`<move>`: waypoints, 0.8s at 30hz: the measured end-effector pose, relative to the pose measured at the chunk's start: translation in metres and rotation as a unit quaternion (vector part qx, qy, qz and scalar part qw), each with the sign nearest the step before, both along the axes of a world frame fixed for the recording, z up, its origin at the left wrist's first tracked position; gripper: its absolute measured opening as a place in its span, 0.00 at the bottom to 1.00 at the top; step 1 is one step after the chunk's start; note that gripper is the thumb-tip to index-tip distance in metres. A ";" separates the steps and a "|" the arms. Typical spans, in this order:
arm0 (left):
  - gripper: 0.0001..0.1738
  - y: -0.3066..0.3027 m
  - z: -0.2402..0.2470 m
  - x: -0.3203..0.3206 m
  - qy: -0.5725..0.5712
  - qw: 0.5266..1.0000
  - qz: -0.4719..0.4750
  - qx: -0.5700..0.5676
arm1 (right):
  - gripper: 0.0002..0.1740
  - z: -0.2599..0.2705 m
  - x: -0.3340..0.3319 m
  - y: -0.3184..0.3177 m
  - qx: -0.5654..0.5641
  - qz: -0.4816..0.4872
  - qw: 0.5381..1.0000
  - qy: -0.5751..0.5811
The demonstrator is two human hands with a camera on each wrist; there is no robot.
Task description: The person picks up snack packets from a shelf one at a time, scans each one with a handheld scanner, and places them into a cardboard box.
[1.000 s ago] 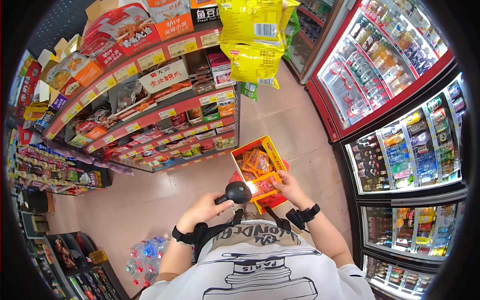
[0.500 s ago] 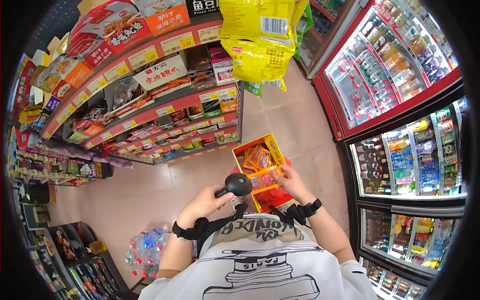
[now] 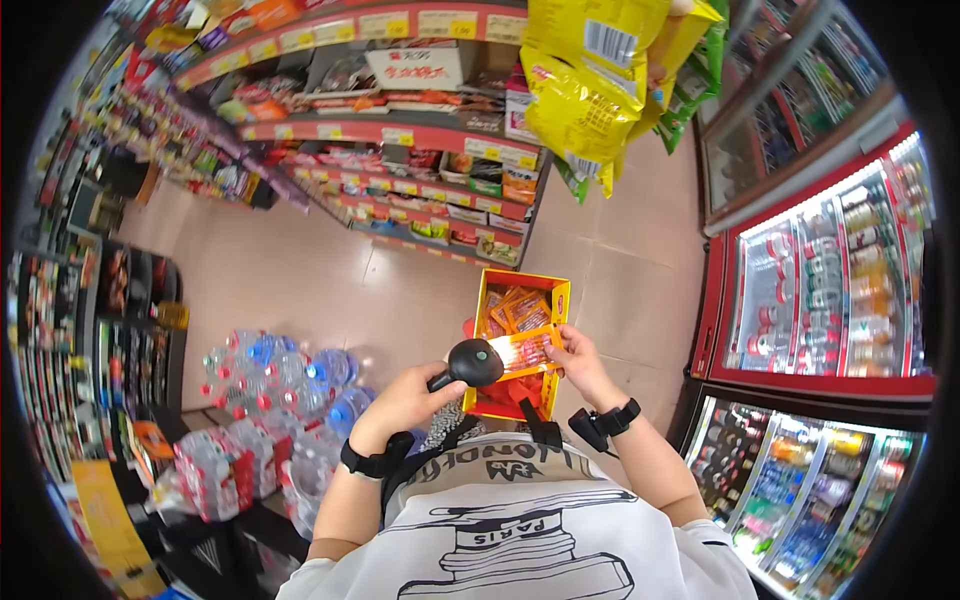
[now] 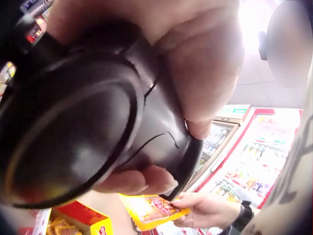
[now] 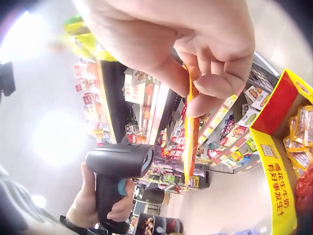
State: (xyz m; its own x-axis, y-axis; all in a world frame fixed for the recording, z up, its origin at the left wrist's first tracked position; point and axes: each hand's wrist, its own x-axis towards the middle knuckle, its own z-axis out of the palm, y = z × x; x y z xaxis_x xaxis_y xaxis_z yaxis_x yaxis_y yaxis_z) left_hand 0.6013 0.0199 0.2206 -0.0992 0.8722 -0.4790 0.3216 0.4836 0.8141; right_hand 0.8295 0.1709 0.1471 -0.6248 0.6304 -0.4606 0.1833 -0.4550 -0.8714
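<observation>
In the head view the left hand [image 3: 408, 402] grips a black handheld scanner [image 3: 475, 363], whose light falls on an orange snack packet [image 3: 527, 352]. The right hand [image 3: 585, 372] pinches that packet by its right end, over a yellow and red box [image 3: 562, 300] with more orange packets [image 3: 520, 308] inside. The right wrist view shows the packet [image 5: 191, 132] edge-on between thumb and fingers, and the scanner [image 5: 120, 161] facing it, a small distance apart. Fingers of the left hand curl round the scanner [image 4: 73, 132] in the left wrist view.
Snack shelves [image 3: 400, 135] stand ahead on the left, with yellow bags [image 3: 585, 110] hanging at their end. Drink fridges [image 3: 820, 300] line the right side. Bottles [image 3: 280, 375] and shrink-wrapped packs [image 3: 215, 470] stand on the floor at the left.
The head view has turned to the right, bringing more of the floor bottles into sight and shifting the shelves. The scanner and packet remain held close together over the box.
</observation>
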 end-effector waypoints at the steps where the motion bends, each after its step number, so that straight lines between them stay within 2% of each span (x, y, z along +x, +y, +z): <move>1: 0.21 -0.005 0.004 0.008 -0.008 0.999 0.030 -0.016 | 0.11 0.001 0.001 0.002 -0.011 0.003 1.000 0.002; 6: 0.21 -0.027 0.011 0.026 -0.005 0.996 0.086 -0.028 | 0.09 -0.006 0.004 0.005 -0.019 0.028 0.999 0.021; 9: 0.22 -0.035 0.013 0.029 -0.041 0.991 0.113 -0.053 | 0.09 -0.002 0.000 -0.001 -0.023 0.029 0.999 0.001; 11: 0.23 -0.041 0.004 0.025 -0.034 0.992 0.120 -0.012 | 0.09 -0.004 -0.002 -0.007 -0.016 0.024 1.000 -0.005; 16: 0.23 -0.044 -0.013 0.004 -0.039 0.997 0.071 0.002 | 0.10 0.006 -0.009 -0.021 0.024 0.016 0.999 -0.022; 24: 0.23 -0.042 -0.013 -0.032 -0.033 0.999 0.002 -0.001 | 0.11 0.022 -0.028 -0.033 0.012 -0.012 0.999 -0.032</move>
